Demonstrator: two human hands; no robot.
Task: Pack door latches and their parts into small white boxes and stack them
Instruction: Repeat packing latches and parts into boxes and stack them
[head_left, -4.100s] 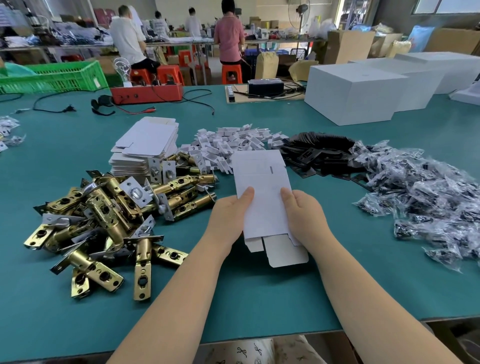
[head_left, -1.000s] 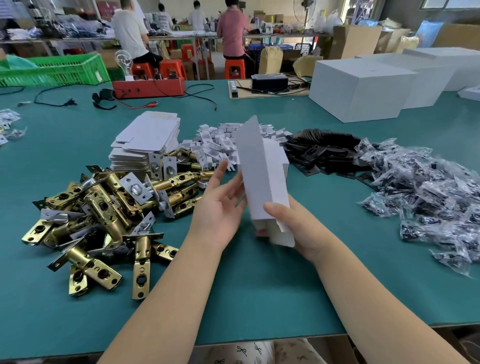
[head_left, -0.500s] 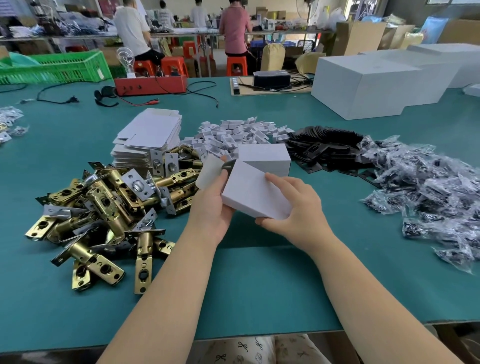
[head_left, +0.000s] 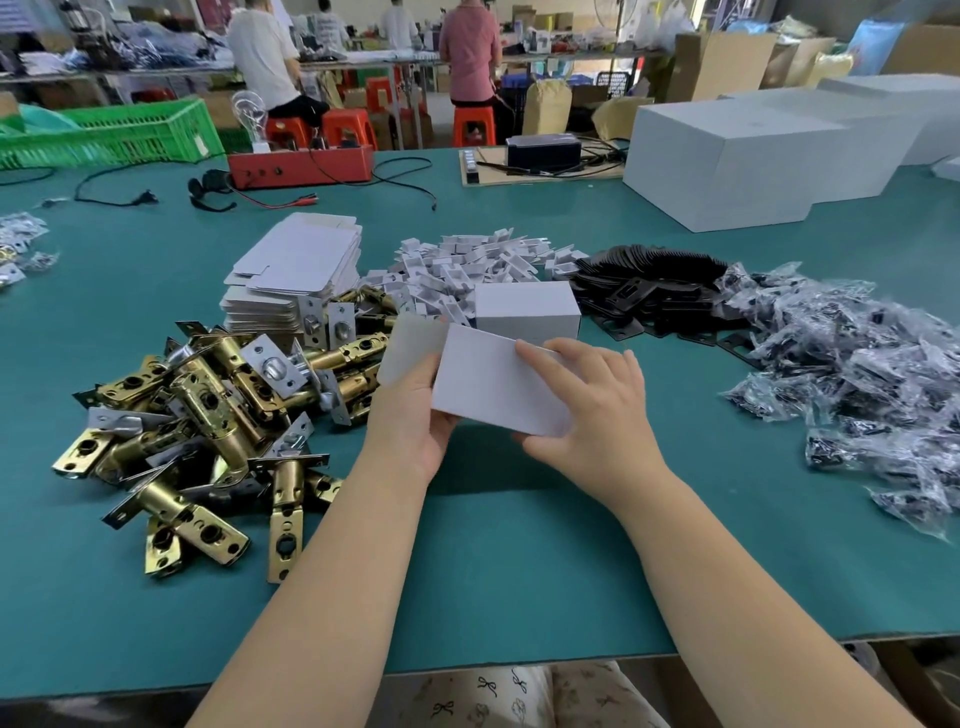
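a: what's in the hands?
b: small white box, tilted, held above the green table. left hand grips its left end by an open end flap, right hand grips the right end, fingers over the top edge.
a: around it?
b: brass door latches piled left, stack of flat box blanks behind them. another white box just behind the held one, then white plastic parts, black plates, bagged parts on the right. big white cartons far right.
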